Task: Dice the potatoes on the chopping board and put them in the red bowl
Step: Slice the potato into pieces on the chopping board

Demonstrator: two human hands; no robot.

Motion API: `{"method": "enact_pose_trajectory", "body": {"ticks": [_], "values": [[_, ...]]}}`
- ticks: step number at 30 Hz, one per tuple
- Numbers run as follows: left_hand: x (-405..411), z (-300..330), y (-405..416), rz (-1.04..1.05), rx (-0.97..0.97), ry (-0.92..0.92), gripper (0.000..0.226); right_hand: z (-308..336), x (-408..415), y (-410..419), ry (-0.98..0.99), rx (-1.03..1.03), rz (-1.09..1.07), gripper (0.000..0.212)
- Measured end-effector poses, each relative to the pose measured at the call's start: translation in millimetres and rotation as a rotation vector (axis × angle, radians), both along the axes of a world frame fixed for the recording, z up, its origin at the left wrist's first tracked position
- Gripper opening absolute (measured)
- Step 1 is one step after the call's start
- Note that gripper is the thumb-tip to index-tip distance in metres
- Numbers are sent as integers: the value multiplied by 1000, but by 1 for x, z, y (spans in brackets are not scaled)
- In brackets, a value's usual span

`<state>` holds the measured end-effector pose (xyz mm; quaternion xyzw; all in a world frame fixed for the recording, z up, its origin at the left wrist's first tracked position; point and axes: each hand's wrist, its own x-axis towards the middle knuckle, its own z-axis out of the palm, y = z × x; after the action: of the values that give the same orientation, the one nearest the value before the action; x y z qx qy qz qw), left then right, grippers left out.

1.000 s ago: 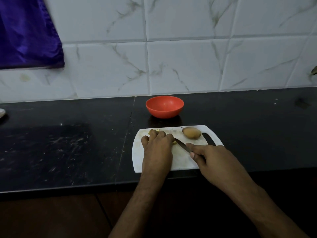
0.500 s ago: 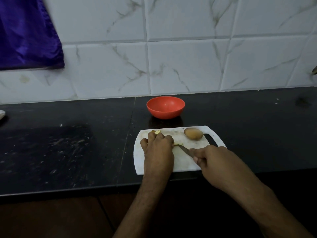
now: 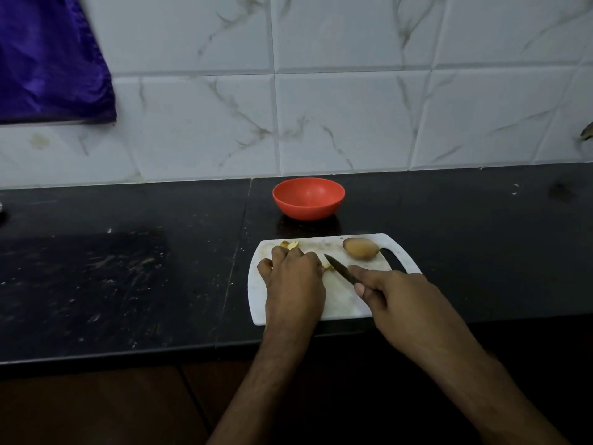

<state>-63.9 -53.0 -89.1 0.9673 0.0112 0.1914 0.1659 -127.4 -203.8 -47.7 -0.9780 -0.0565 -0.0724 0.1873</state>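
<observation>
**No readable text in view**

No words, labels, brand marks, numbers or signs can be read anywhere in this picture. The white chopping board [image 3: 337, 303] under the hands is unprinted, the red bowl [image 3: 308, 199] beyond the hands shows a plain surface, and the knife [image 3: 341, 269] blade carries no legible marking. The tiled wall [image 3: 337, 123] bears only grey veining, and the dark counter [image 3: 128, 268] only pale scuffs.
</observation>
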Motion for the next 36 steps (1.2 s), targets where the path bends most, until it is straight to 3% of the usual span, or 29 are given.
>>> {"method": "enact_pose_trajectory", "body": {"ticks": [14,24,27,31,36], "values": [[2,-6,1,15,-7,-39,21,-3,11,20,92,-230,44,38],[3,-6,5,6,-102,-37,31,23,-23,-9,86,-29,34,35],[1,-3,6,-110,-155,-42,36,20,-12,-13,34,7,-1,37],[-1,0,2,-345,-28,1,33,1,20,-15,-71,32,-52,38],[1,-3,0,-307,-2,-23,27,-24,51,-9,-199,147,-35,38]]}}
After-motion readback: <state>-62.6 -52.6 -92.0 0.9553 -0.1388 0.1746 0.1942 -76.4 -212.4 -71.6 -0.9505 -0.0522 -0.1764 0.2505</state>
